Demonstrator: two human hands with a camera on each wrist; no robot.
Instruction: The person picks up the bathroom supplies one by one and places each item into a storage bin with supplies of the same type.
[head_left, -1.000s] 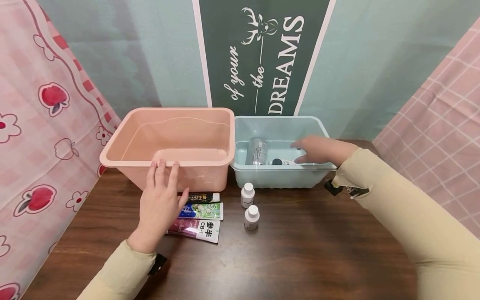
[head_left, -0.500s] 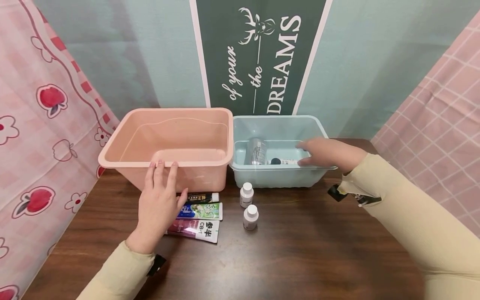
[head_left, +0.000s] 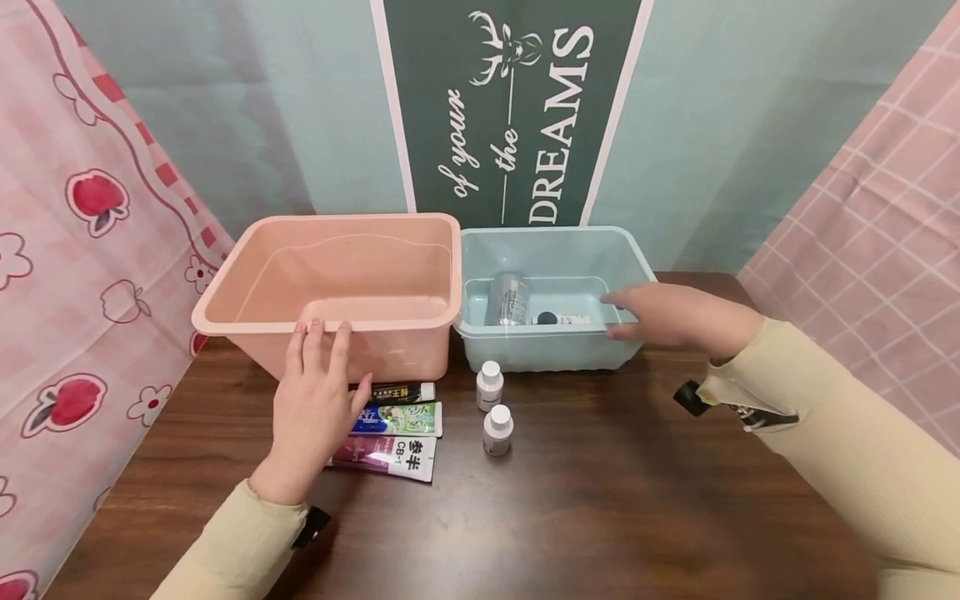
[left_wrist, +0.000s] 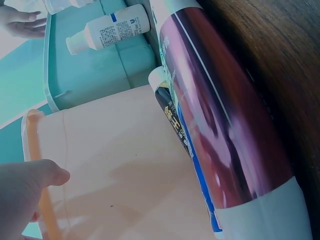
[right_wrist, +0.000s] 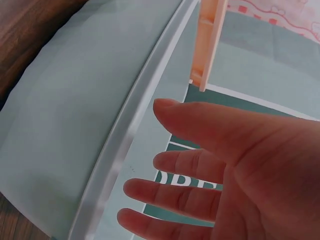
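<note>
My left hand (head_left: pixel 311 417) rests its straight fingertips on the front rim of a pink plastic bin (head_left: pixel 330 325), the thumb lying near the outer wall. At the right end of a light-blue bin (head_left: pixel 555 354) hovers my right hand (head_left: pixel 675 317), fingers spread, holding nothing; the right wrist view shows its thumb and fingers apart close to the rim. Inside the blue bin lie a clear bottle with silvery print (head_left: pixel 512 300) and a small white container with a dark cap (head_left: pixel 573 319). Two white pill bottles (head_left: pixel 490 387) stand on the table before the bins.
Toothpaste tubes lie by the pink bin: a black one (head_left: pixel 401 392), a blue-green one (head_left: pixel 405 419) and a maroon-and-white one (head_left: pixel 390 457). The left hand partly covers them. A dark wooden table (head_left: pixel 570 500) carries everything, with a patterned cloth (head_left: pixel 97 300) at the left side.
My right hand has drawn back to the right, from over the blue bin's inside toward its right end. The left hand keeps its place on the pink rim. The view shifts slightly.
</note>
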